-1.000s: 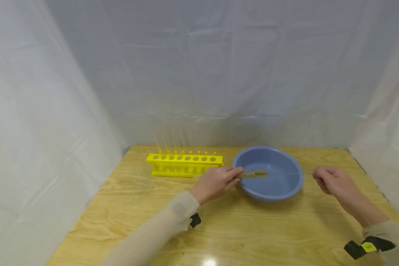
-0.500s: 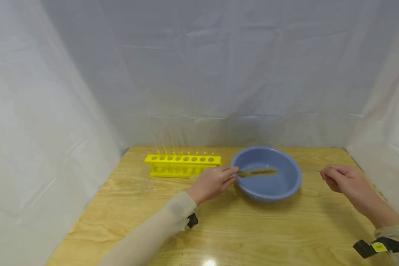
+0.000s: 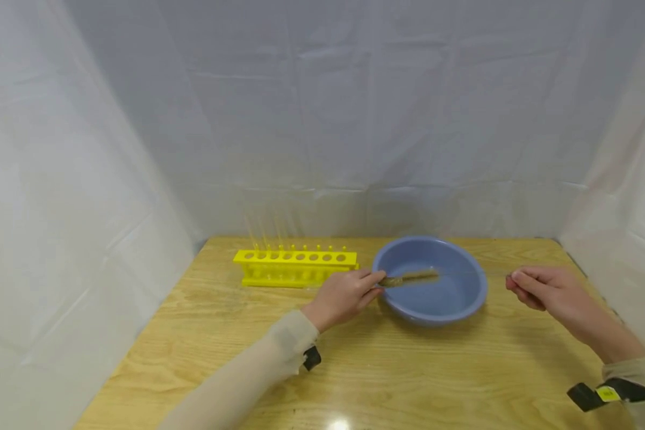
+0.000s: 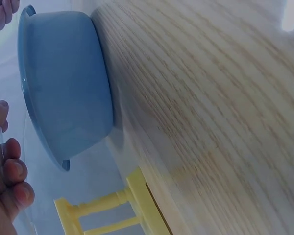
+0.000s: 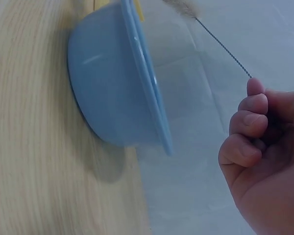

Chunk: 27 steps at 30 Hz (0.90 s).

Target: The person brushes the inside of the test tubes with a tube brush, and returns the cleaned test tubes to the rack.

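Observation:
My left hand grips a clear tube, apparently a glass test tube, held roughly level at the basin's left side; most of it is hidden by the fingers. From its right end runs a test tube brush with tan bristles, over the blue basin. How far the bristles sit inside the tube cannot be told. My right hand pinches the far end of the brush's thin twisted wire handle, right of the basin. In the left wrist view, curled left fingers lie around the clear tube.
A yellow test tube rack stands left of the basin, with several thin clear tubes rising at its left end. Both stand on a wooden table. White sheeting encloses the back and sides.
My right hand moved right, drawing the brush outward, then came slightly back left with it. The left hand shifted slightly left and then stayed nearly still, holding the tube.

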### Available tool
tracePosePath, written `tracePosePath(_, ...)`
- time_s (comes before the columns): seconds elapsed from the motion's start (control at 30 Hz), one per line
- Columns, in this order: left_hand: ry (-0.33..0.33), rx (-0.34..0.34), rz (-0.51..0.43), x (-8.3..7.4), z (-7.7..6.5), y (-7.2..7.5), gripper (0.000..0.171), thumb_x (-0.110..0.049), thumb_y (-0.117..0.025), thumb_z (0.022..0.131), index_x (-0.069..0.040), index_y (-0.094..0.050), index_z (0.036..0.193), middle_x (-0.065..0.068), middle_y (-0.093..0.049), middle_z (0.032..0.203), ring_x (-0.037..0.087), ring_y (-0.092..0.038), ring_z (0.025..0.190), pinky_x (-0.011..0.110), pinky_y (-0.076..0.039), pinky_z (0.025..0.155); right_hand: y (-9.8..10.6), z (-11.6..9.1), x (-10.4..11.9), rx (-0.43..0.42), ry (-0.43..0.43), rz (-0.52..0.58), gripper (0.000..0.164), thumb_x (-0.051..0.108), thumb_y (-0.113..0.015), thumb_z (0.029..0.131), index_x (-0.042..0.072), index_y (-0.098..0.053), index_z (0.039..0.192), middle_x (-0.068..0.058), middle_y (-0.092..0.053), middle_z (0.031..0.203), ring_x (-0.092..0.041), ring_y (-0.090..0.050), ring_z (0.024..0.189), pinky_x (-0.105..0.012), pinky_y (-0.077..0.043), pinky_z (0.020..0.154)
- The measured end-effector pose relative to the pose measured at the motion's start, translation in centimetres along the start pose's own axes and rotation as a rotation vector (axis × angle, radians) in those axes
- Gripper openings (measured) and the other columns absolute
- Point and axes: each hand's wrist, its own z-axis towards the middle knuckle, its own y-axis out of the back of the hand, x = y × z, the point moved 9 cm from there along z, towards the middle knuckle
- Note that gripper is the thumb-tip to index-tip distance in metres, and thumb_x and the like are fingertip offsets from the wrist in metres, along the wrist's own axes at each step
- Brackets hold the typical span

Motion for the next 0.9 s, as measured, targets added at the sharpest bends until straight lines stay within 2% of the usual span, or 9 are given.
tracePosePath(0.17,-0.046,-0.044,-0.005,-0.7,0.5,0.3,0.033,-0.029,-0.068,0.098,-0.014,-0.067,0.127,-0.001,-0.070,0.095,0.009,-0.066,0.071,0.023,-0.054,0.061,-2.1,0.4,0.4,0.054,-0.004,-0.060,0.033,0.020,-0.045,0.109,-0.003,-0.067,0.102,0.004,-0.061,0.080,-0.007,-0.053,0.066,-0.025,-0.048,0.058)
tracePosePath(0.3,-0.057,-0.055,0.002,-1.1,0.7,0.3,0.033,-0.031,-0.066,0.099,-0.014,-0.067,0.127,-0.001,-0.070,0.093,0.009,-0.066,0.072,0.023,-0.054,0.061,-3.3,0.9,0.9,0.056,0.005,-0.047,0.035,0.022,-0.046,0.109,-0.005,-0.067,0.100,0.001,-0.057,0.073,-0.011,-0.048,0.060,-0.027,-0.045,0.055)
tracePosePath(0.43,-0.038,-0.028,0.006,-1.2,0.9,-0.1,0.033,-0.032,-0.065,0.100,-0.015,-0.067,0.128,-0.001,-0.071,0.095,0.009,-0.068,0.074,0.023,-0.055,0.063,-4.5,1.4,1.4,0.073,0.027,-0.021,0.035,0.021,-0.048,0.108,-0.006,-0.067,0.100,0.000,-0.056,0.071,-0.013,-0.048,0.059,-0.029,-0.045,0.055)
tracePosePath(0.57,-0.044,0.019,0.010,-1.7,1.4,-0.4,0.031,-0.032,-0.061,0.102,-0.017,-0.064,0.128,-0.003,-0.069,0.094,0.008,-0.066,0.073,0.022,-0.054,0.063,-6.1,2.0,2.0,0.095,0.078,-0.035,0.032,0.021,-0.049,0.108,-0.001,-0.068,0.094,-0.002,-0.056,0.070,-0.014,-0.049,0.057,-0.030,-0.045,0.053)
tracePosePath(0.73,-0.068,0.015,0.010,-2.7,2.2,-0.4,0.029,-0.034,-0.062,0.101,-0.018,-0.064,0.125,-0.003,-0.070,0.094,0.010,-0.067,0.071,0.025,-0.055,0.061,-8.8,2.8,3.3,0.142,0.168,-0.050,0.030,0.017,-0.048,0.108,0.002,-0.068,0.091,-0.001,-0.057,0.070,-0.013,-0.050,0.056,-0.028,-0.046,0.053)
tracePosePath(0.9,-0.072,0.001,0.018,-3.1,2.6,-0.4,0.031,-0.036,-0.062,0.101,-0.018,-0.065,0.126,-0.001,-0.071,0.097,0.013,-0.068,0.071,0.027,-0.056,0.061,-10.3,3.4,3.9,0.177,0.190,-0.017,0.032,0.017,-0.046,0.109,0.000,-0.067,0.091,-0.002,-0.057,0.071,-0.012,-0.049,0.056,-0.028,-0.047,0.052)
